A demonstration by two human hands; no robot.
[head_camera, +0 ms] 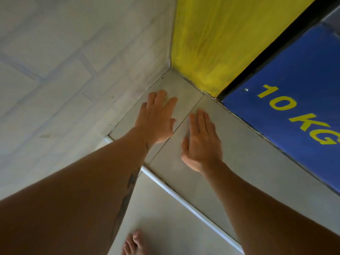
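Note:
Both my arms reach forward over a grey tiled ledge (239, 148) set in a corner. My left hand (156, 120) lies over the far tile with its fingers straight and a ring on one finger. My right hand (201, 142) is beside it, fingers straight and together, over the nearer tile just across a thin grout line. Neither hand holds anything. I cannot tell whether the palms touch the tiles or hover just above them.
A pale wall with a painted brick pattern (64, 80) closes the left side. A yellow panel (220, 37) stands at the back, and a blue surface with yellow "10 KG" lettering (294, 111) borders the ledge on the right. A white edge strip (184, 201) fronts the ledge. My bare foot (135, 243) is on the floor below.

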